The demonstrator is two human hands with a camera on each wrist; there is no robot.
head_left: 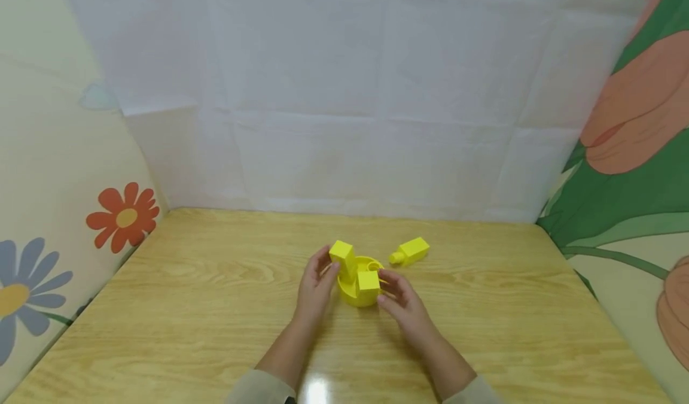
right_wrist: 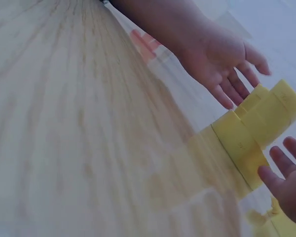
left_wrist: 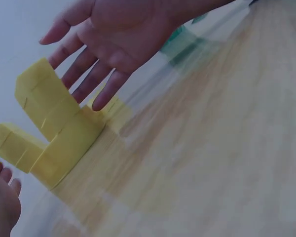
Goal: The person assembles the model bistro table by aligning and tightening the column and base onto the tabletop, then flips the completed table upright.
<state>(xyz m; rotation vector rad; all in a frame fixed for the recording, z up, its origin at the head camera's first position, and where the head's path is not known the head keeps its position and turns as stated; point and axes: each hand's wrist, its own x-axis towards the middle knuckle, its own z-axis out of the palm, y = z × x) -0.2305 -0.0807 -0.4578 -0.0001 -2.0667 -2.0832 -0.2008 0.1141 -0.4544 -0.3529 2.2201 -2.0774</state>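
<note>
A round yellow bowl (head_left: 359,301) sits on the table, with a tall square-ended yellow block (head_left: 342,254) leaning up at its left and a second square-ended yellow block (head_left: 369,281) at its front right. What the blocks look like lower down is hidden. A small yellow ring shape (head_left: 373,266) shows inside the bowl. My left hand (head_left: 314,287) is beside the tall block, fingers spread in the right wrist view. Opposite it, my right hand (head_left: 406,305) is at the bowl's right, its fingers (left_wrist: 81,69) fairly straight in the left wrist view. Whether either hand touches the blocks is unclear.
A yellow bottle-shaped piece (head_left: 411,250) with a square body and narrow neck lies on the wood-patterned table (head_left: 215,308), behind and right of the bowl. A creased white sheet (head_left: 334,93) hangs at the back. Flower-printed cloths (head_left: 43,152) flank both sides.
</note>
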